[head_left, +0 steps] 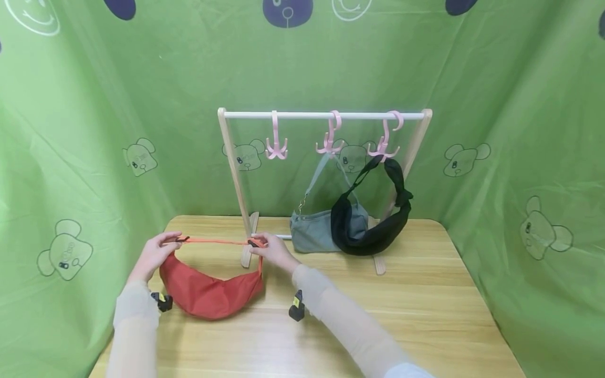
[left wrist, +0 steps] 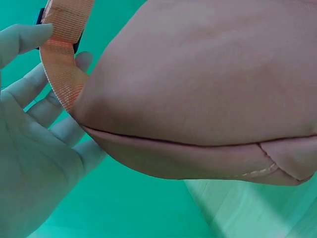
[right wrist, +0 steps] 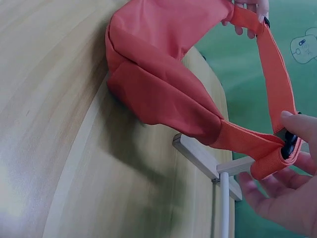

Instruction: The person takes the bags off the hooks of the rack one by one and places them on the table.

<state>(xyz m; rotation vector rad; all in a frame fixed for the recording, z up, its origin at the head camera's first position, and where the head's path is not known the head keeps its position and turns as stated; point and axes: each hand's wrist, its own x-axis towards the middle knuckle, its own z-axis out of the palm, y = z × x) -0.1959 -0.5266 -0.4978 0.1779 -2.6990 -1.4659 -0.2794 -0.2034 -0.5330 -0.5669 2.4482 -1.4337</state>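
Only my head view shows the whole rack (head_left: 302, 115).
The red bag (head_left: 210, 294) hangs below my grip, its orange strap (right wrist: 277, 74) pinched on one side by my left hand (head_left: 155, 254), on the other by my right hand (head_left: 275, 252) beside a black buckle (right wrist: 289, 145).

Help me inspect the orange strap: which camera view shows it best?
The right wrist view: the orange strap appears broad and nearly whole, with a black buckle. The head view shows it as a thin band; the left wrist view, only one end, close up.
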